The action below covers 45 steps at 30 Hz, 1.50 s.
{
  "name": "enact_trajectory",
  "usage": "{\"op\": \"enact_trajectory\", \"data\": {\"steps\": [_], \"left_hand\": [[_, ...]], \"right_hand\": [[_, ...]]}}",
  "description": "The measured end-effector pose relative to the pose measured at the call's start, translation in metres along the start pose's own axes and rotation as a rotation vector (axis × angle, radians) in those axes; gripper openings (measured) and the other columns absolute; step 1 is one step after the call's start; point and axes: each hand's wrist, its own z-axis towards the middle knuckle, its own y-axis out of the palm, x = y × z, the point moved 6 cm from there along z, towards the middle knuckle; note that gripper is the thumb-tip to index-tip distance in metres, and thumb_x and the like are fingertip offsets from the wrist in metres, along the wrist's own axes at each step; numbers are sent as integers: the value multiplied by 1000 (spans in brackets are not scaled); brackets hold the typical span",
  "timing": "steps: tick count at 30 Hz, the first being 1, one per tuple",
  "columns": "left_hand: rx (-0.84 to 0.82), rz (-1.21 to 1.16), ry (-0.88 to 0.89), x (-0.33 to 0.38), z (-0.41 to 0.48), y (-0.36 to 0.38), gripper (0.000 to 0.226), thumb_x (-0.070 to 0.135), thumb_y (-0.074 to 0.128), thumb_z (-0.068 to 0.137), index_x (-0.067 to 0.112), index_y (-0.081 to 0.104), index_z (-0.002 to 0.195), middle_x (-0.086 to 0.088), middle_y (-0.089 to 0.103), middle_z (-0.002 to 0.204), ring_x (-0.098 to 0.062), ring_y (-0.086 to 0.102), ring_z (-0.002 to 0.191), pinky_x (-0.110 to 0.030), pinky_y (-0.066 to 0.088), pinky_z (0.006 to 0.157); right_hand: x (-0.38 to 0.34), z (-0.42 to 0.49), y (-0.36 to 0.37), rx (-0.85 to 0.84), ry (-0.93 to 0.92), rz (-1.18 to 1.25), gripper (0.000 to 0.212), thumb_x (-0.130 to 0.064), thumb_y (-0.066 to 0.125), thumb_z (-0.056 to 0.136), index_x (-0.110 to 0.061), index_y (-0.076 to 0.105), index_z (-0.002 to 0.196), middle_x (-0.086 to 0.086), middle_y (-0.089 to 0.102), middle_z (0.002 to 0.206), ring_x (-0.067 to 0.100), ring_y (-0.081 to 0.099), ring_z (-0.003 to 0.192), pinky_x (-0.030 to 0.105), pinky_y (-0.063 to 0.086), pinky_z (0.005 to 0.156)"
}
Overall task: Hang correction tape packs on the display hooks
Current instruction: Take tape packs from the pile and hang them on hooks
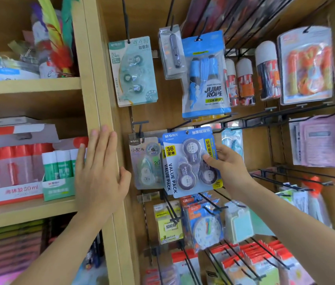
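Correction tape pack (191, 161) — holds three tapes (191, 150).

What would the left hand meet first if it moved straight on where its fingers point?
Probably nothing: the left hand lies flat on the wooden upright, fingers pointing up it, and its face above looks bare. The teal pack hangs aside.

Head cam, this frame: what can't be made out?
All in the head view:
1. Whether the blue pack is on a hook yet: its own card covers any hook tip behind it.
2. Fingers of the right hand behind that pack: hidden by the card.
3. How many packs hang behind it: only one edge shows.
4. Small print on the grey pack: blurred.
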Motion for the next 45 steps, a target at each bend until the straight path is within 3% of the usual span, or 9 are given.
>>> {"op": "enact_trajectory", "data": {"steps": [7, 12, 15, 19, 24, 29, 33, 40, 45], "left_hand": [[9, -19, -3, 0, -1, -1, 77, 26, 49, 87, 7, 24, 158, -10, 15, 168, -24, 7, 157, -52, 18, 125], [11, -36, -9, 0, -2, -2, 79, 26, 51, 86, 8, 24, 158, -8, 15, 168, -22, 6, 157, -48, 15, 126], [12, -45, -1, 1, -2, -2, 78, 26, 51, 86, 8, 25, 158, -9, 16, 168, -23, 7, 157, -49, 16, 126], [23, -50, 3, 1, -4, -3, 78, 25, 51, 87, 8, 26, 158, -9, 17, 168, -23, 8, 157, -48, 16, 126], [38, -58, 12, 1, -4, -3, 77, 24, 52, 87, 7, 26, 158, -9, 16, 168, -23, 8, 157, -46, 15, 126], [43, -57, 19, 1, -5, -3, 77, 23, 53, 87, 6, 27, 157, -11, 19, 167, -25, 10, 156, -48, 18, 125], [38, -57, 6, 1, -4, -3, 77, 21, 55, 86, 7, 29, 157, -10, 19, 167, -24, 11, 156, -48, 20, 125], [29, -64, 10, 0, -6, -2, 75, 26, 54, 90, 10, 27, 158, -8, 17, 168, -23, 10, 156, -50, 23, 123], [20, -58, 10, -1, -6, 0, 75, 28, 55, 90, 10, 28, 158, -8, 18, 168, -23, 11, 156, -52, 26, 122]], "right_hand": [[19, 7, 3, 92, 28, -116, 32, -13, 72, 90, -9, 63, 120, 4, 76, 100, 29, 73, 94, 44, 60, 82], [-4, -16, 8, 349, -377, -679, 53, -20, 75, 86, -20, 48, 133, -6, 43, 120, 12, 49, 108, 26, 42, 90], [-11, -32, 38, 176, -686, -1073, 54, -30, 70, 88, -26, 49, 138, -1, 40, 141, 24, 37, 130, 35, 36, 103], [16, -28, 61, -71, -595, -1475, 64, -52, 46, 94, -34, 29, 153, 1, 13, 166, 36, 13, 151, 52, 23, 117], [18, -26, 64, -68, -574, -1589, 67, -53, 44, 95, -33, 24, 155, 4, 6, 167, 36, 15, 151, 51, 26, 118], [-1, -32, 73, -19, -608, -1726, 63, -53, 53, 87, -25, 45, 144, 14, 33, 157, 46, 36, 137, 56, 31, 113], [-11, -40, 97, -57, -740, -1704, 62, -51, 57, 85, -23, 48, 140, 13, 43, 149, 40, 34, 139, 56, 26, 114], [21, -18, 146, -372, -860, -1841, 69, -58, 46, 92, -20, 41, 149, 15, 34, 158, 36, 24, 149, 59, 20, 119], [34, 11, 161, -454, -763, -2114, 74, -63, 22, 98, -23, 10, 159, 14, 9, 166, 37, 2, 152, 60, -1, 119]]}}
